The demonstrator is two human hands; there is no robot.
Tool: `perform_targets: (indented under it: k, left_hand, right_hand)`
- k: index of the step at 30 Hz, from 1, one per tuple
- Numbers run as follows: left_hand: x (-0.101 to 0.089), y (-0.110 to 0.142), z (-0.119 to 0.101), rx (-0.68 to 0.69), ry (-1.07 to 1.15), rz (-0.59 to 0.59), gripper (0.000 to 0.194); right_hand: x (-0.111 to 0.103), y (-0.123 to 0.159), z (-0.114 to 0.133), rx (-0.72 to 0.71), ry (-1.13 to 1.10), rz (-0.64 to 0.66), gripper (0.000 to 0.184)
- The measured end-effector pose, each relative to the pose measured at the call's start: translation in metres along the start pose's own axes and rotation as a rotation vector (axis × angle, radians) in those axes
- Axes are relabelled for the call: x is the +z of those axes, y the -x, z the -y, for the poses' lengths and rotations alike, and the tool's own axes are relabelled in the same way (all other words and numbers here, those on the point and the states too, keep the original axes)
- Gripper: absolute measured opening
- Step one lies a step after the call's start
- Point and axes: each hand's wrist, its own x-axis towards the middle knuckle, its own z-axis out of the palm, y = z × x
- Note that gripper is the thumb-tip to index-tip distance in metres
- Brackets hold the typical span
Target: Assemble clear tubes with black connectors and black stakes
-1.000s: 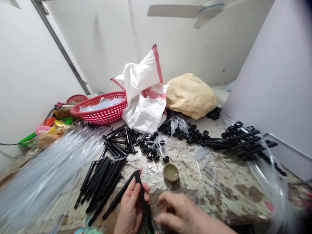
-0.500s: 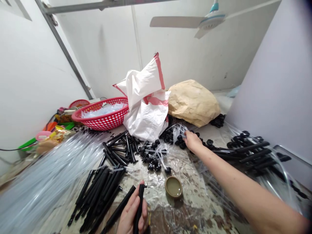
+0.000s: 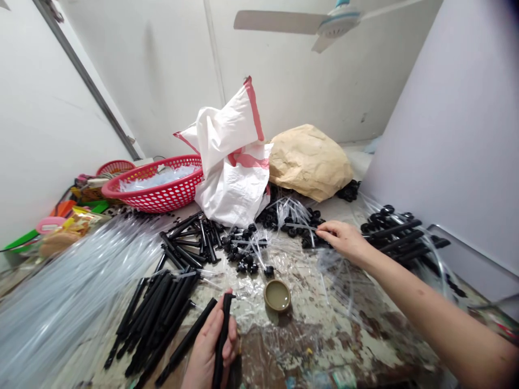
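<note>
My left hand (image 3: 211, 337) is closed around a black tube (image 3: 223, 335), held upright at the near edge of the table with a small side nub at its top. Out to the right, my right hand (image 3: 343, 237) pinches the end of a thin clear tube (image 3: 300, 226) between thumb and fingers. Beyond that hand lies a bunch of clear tubes (image 3: 290, 210) among black caps (image 3: 314, 219). A small round bowl (image 3: 277, 296) of liquid sits between the hands. Left of my left hand lies a pile of black tubes (image 3: 162, 319).
Long clear tubing (image 3: 81, 270) spreads over the left side. A red basket (image 3: 158, 200), a white sack (image 3: 235, 189) and a brown paper bag (image 3: 312, 162) stand at the back. Black tube assemblies (image 3: 399, 232) lie at the right by a pale panel (image 3: 446, 135).
My right hand has drawn back from the clear tube bunch toward the right, with one thin clear tube in its fingers. My left hand keeps the black tube. The view has shifted slightly.
</note>
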Motion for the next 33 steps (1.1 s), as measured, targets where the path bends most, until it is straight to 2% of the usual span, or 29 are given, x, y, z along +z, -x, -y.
perform_targets:
  k: [5, 9, 13, 16, 19, 22, 24, 27, 29, 33]
  left_hand:
    - [0.0, 0.0, 0.0, 0.024, -0.01, 0.016, 0.058]
    - [-0.002, 0.0, 0.002, 0.039, -0.022, 0.047, 0.053]
    - [-0.001, 0.001, 0.002, 0.045, -0.058, 0.045, 0.058]
    - [0.002, 0.004, 0.002, 0.056, -0.104, 0.036, 0.064]
    - [0.005, 0.009, 0.0, 0.062, -0.151, 0.018, 0.06]
    - [0.007, 0.014, -0.003, 0.055, -0.186, 0.011, 0.054]
    - [0.007, 0.016, -0.003, 0.046, -0.195, 0.019, 0.053]
    - [0.005, 0.016, -0.003, 0.039, -0.207, 0.032, 0.05]
    - [0.004, 0.015, -0.001, 0.034, -0.215, 0.039, 0.044]
    - [0.002, 0.015, 0.0, 0.034, -0.219, 0.061, 0.03]
  right_hand:
    - [0.012, 0.062, -0.015, 0.005, -0.042, 0.024, 0.023]
    - [0.028, 0.09, -0.028, -0.084, 0.075, -0.01, 0.023]
    - [0.038, 0.087, -0.016, -0.131, 0.192, -0.13, 0.026]
    - [0.048, 0.077, -0.001, -0.147, 0.203, -0.106, 0.018]
    - [0.055, 0.069, 0.008, -0.146, 0.21, -0.098, 0.008]
    - [0.051, 0.067, 0.016, -0.175, 0.15, -0.105, 0.011]
    - [0.043, 0.069, 0.028, -0.2, 0.001, -0.027, 0.016]
    - [0.034, 0.076, 0.052, -0.236, -0.187, 0.163, 0.021]
    - [0.034, 0.082, 0.065, -0.286, -0.157, 0.2, 0.023]
    - [0.04, 0.086, 0.074, -0.397, 0.022, 0.161, 0.023]
